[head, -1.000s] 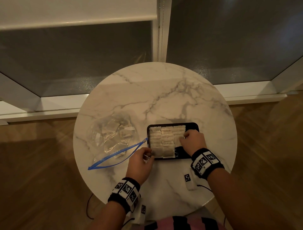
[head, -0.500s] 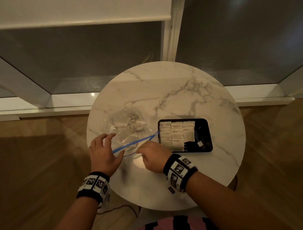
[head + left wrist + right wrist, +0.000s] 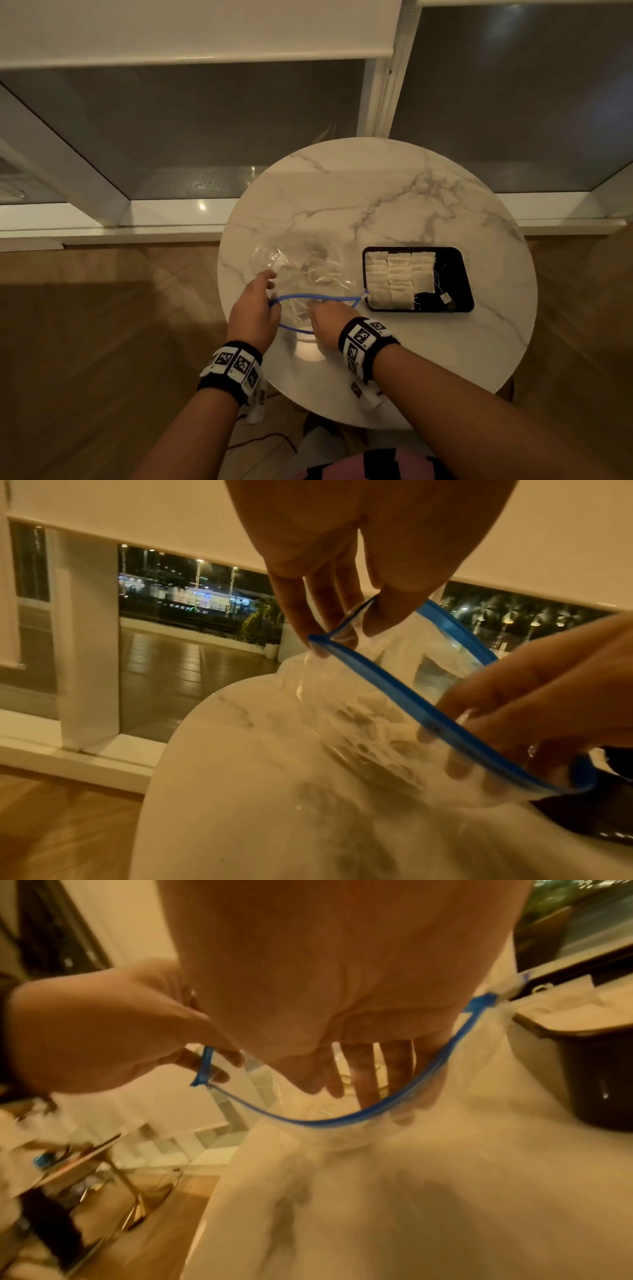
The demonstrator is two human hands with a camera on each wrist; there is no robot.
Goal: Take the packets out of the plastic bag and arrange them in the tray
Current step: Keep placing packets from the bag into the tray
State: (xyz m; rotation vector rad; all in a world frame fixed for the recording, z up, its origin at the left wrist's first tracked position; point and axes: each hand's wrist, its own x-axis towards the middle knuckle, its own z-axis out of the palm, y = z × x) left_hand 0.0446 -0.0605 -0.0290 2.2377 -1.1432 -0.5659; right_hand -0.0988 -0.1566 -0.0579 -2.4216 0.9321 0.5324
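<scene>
A clear plastic bag [image 3: 301, 274] with a blue zip rim [image 3: 318, 297] lies on the left half of the round marble table [image 3: 376, 192], with white packets [image 3: 359, 718] still inside. My left hand [image 3: 269, 291] pinches the left end of the rim [image 3: 329, 639] and holds the mouth up and wide. The straight fingers [image 3: 369, 1080] of my right hand [image 3: 322, 313] reach through the mouth into the bag; I see no packet held. To the right stands the black tray [image 3: 457, 270], its left part filled with rows of white packets [image 3: 394, 277].
The tray's right part is bare except for a small tag on a string [image 3: 445, 298]. The bag lies close to the table's left edge, with wooden floor [image 3: 102, 342] below. A window sill [image 3: 171, 216] runs behind the table.
Both hands left the tray and moved left to the bag. My left hand took hold of the blue rim and lifted it; my right fingers went into the mouth.
</scene>
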